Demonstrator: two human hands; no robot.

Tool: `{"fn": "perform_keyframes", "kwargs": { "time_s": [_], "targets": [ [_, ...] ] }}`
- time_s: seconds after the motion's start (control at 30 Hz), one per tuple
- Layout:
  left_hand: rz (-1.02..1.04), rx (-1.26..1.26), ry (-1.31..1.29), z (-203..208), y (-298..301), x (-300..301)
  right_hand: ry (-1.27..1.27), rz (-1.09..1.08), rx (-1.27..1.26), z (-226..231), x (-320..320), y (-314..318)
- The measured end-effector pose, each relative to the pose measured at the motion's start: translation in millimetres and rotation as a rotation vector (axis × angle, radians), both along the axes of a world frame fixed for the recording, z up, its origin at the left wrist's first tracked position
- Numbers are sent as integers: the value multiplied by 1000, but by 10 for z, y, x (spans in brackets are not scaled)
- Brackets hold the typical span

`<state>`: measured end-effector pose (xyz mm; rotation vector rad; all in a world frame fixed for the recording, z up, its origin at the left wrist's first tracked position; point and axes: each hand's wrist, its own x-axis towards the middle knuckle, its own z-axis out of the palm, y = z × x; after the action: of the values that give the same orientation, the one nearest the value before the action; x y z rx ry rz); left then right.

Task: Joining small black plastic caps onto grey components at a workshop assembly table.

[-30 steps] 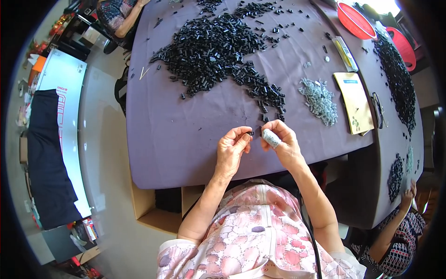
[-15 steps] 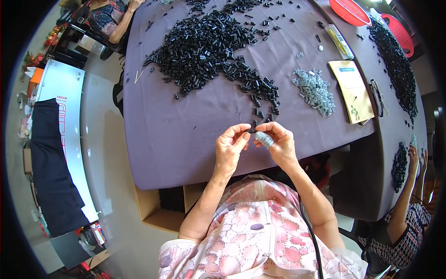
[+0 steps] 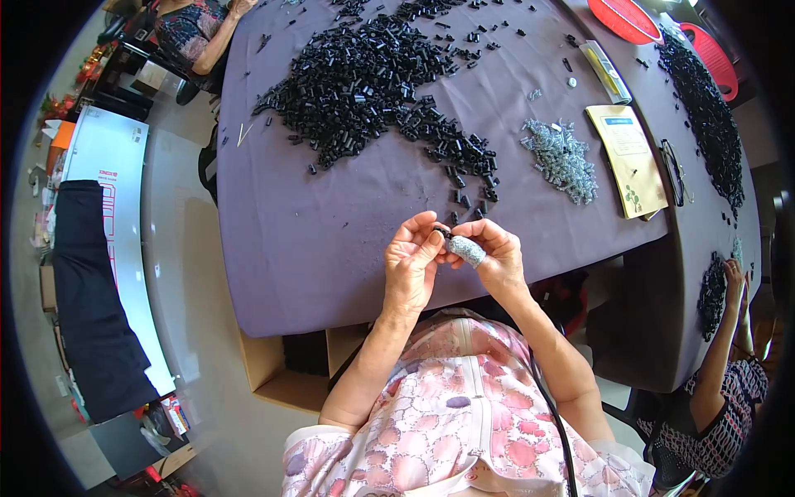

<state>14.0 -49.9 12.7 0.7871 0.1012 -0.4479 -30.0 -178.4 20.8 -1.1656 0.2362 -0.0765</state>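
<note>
Close together over the table's near edge, both my hands pinch a small black plastic part (image 3: 440, 232). My left hand (image 3: 409, 263) is closed on its left side, thumb and index finger pressed together. My right hand (image 3: 498, 258) is closed on the other side; its thumb wears a grey fabric wrap (image 3: 467, 251). The fingers hide most of the part. Just beyond lie a few loose black parts (image 3: 464, 201), trailing from a large heap of black plastic parts (image 3: 356, 91). To the right of that is a small pile of clear plastic pieces (image 3: 560, 161).
A yellow booklet (image 3: 627, 161), eyeglasses (image 3: 675, 172) and a clear-topped case (image 3: 606, 74) lie at the right on the purple cloth (image 3: 331, 265). Another person's hands (image 3: 737, 286) work at the far right beside more black parts (image 3: 704, 124). A cardboard box (image 3: 286, 389) stands below the table.
My left fingers have shifted and turned slightly around the black part, with the index finger raised higher. My right hand has moved slightly left. The person at the right has lowered their hands.
</note>
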Motion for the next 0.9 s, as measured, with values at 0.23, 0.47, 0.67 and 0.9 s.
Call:
{"fn": "perform_keyframes", "kwargs": {
  "time_s": [0.23,0.47,0.67,0.9],
  "targets": [
    [39,-5,-89,-69,16,-29,-7,-25,-14,11,-12,55],
    [14,151,-178,-1,36,-11,-41,-16,-74,18,-21,48],
    [-5,55,-90,148,-3,24,-109,-63,-147,-13,32,41],
    [-120,99,-105,215,14,61,-335,-89,-312,-165,61,-58]
  ]
}}
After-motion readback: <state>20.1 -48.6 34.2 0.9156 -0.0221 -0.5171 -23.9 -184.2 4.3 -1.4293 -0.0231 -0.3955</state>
